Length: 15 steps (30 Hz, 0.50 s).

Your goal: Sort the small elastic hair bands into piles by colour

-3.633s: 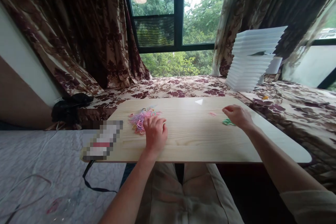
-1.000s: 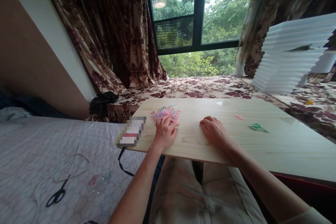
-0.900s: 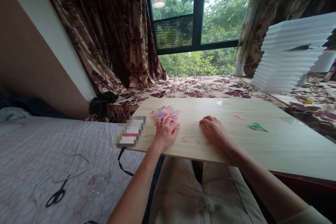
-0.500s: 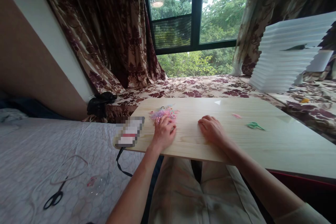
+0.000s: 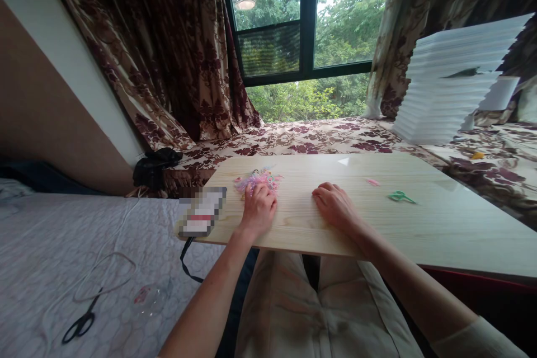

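My left hand (image 5: 260, 207) lies palm down on the pale wooden table (image 5: 293, 235), its fingers slightly bent and a little apart. Its fingertips reach the near edge of a loose pile of pink, purple and pale green thin pieces (image 5: 262, 178); the single pieces are too small to name. Nothing shows gripped in that hand. To the right, my right hand (image 5: 334, 205) rests flat on the tabletop with its fingers stretched out, holding nothing visible. Beyond it lie a small pink piece (image 5: 372, 182) and a pair of small green scissors (image 5: 401, 196).
A phone-like device (image 5: 203, 212), its screen blurred, sits at the table's left edge with a black strap hanging down. On the bed (image 5: 138, 257) are black scissors (image 5: 79, 327), a white cable and a clear plastic item (image 5: 153, 297). White corrugated sheeting (image 5: 453, 84) stands at back right.
The head view has turned slightly, so everything sits a little further left in the picture. Both hands keep nearly the same places on the table.
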Each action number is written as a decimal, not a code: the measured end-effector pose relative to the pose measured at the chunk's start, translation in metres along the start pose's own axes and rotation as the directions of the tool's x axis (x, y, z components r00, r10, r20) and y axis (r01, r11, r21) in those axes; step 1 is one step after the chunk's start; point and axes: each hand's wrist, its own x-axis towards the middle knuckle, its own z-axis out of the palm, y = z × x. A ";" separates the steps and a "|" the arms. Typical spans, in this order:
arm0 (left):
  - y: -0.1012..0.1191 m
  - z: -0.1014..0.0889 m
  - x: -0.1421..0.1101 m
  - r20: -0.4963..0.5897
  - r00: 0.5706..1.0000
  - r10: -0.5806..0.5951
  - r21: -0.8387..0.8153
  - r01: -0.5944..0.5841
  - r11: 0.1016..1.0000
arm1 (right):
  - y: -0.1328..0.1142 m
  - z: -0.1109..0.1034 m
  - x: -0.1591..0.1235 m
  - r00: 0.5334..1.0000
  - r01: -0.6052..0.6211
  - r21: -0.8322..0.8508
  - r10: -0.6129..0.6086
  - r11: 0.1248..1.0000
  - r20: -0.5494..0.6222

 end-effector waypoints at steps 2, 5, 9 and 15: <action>0.005 0.001 0.004 0.017 1.000 0.022 0.010 -0.022 1.000 | 0.000 0.000 0.000 1.000 0.000 0.024 0.000 1.000 -0.003; 0.020 0.005 0.010 0.013 0.999 0.039 -0.015 -0.039 0.999 | 0.001 0.000 -0.001 0.999 0.029 0.074 -0.026 0.997 -0.044; 0.043 0.012 0.015 -0.003 0.999 0.043 -0.094 -0.043 0.995 | 0.000 0.000 -0.003 0.986 0.119 0.143 -0.099 0.983 -0.138; 0.052 0.016 0.013 0.006 0.999 0.039 -0.142 -0.038 0.989 | -0.001 0.000 -0.006 0.952 0.272 0.202 -0.232 0.941 -0.200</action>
